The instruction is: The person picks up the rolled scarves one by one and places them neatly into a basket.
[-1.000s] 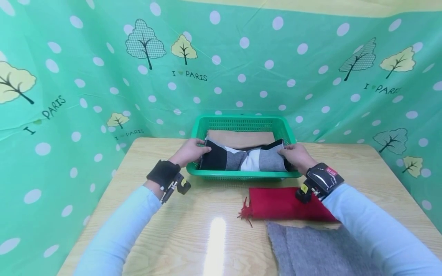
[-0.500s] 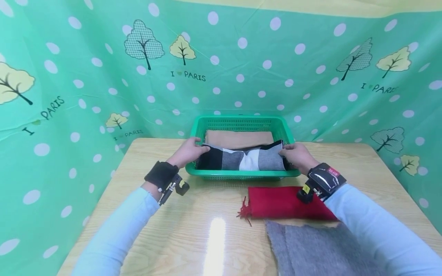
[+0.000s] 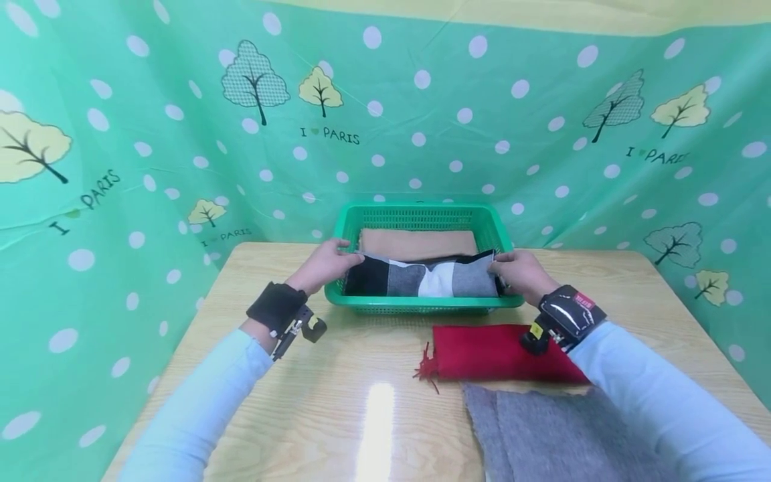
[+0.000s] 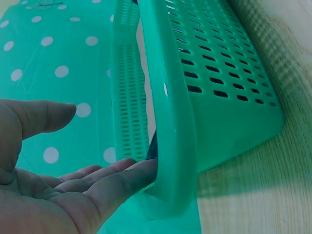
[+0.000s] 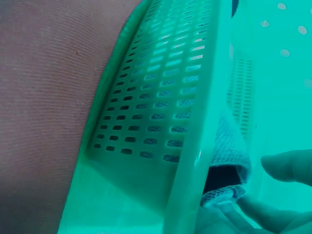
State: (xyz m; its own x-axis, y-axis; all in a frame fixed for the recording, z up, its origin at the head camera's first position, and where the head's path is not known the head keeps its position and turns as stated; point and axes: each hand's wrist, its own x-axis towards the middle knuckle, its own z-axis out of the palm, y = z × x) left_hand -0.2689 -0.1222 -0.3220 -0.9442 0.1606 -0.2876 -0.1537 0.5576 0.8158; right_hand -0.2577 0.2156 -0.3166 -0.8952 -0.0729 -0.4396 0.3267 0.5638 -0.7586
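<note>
A green plastic basket [image 3: 421,302] holds a folded black, grey and white cloth [image 3: 405,280] along its front, with a folded beige cloth [image 3: 417,243] behind. My left hand [image 3: 324,266] is at the basket's left end. In the left wrist view its thumb stands apart while the extended fingers [image 4: 122,180] reach over the rim. At the opposite end, my right hand [image 3: 524,273] is beside the patterned cloth. The right wrist view shows its fingers under the cloth's rolled end and the thumb [image 5: 290,166] clear of it.
A folded red fringed scarf [image 3: 482,353] lies in front of the basket, partly under the right forearm. Nearer is a grey woollen cloth [image 3: 536,435]. A green dotted curtain [image 3: 415,100] hangs behind the wooden table [image 3: 301,415].
The left hand has let go of the patterned cloth and drawn slightly left. The cloth's left end has dropped lower into the basket. The right hand has barely moved.
</note>
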